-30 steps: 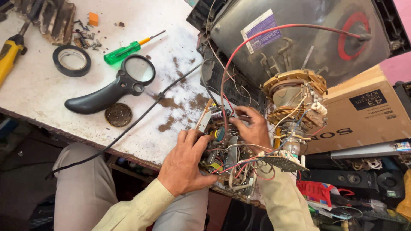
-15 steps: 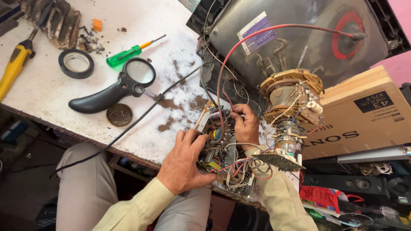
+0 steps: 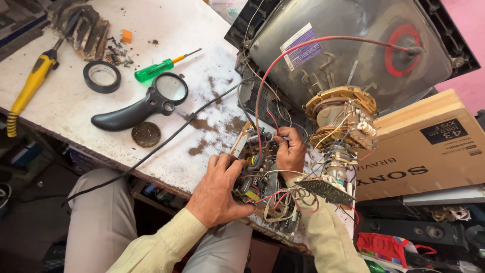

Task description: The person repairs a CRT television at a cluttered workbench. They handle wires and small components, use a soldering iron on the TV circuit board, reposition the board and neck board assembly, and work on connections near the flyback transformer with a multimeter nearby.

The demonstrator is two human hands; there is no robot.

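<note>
Left hand: my left hand grips the near left edge of the circuit board, fingers curled over it, thumb side up.
Right hand: my right hand is closed in a loose fist at the board's far side, fingertips pinched among the wires; exactly which lead they hold I cannot tell.
Circuit board: it sits at the worktop's front edge, partly overhanging my lap, tilted and tangled in red, white and grey wires, just in front of the picture tube.
Picture tube: the grey tube lies face down at the back right, its neck and copper yoke pointing toward me; a red lead arcs from the round cap on the tube down to the board.
Small neck board: a small perforated board hangs at the end of the tube's neck, just right of my right wrist.
Worktop, left: a black magnifying glass, a green-handled screwdriver, a roll of black tape, a yellow-handled tool and a dark round disc lie well apart from my hands.
Cable: a black cable runs across the stained worktop and off its front edge.
Right side: a cardboard box stands beside the tube.
</note>
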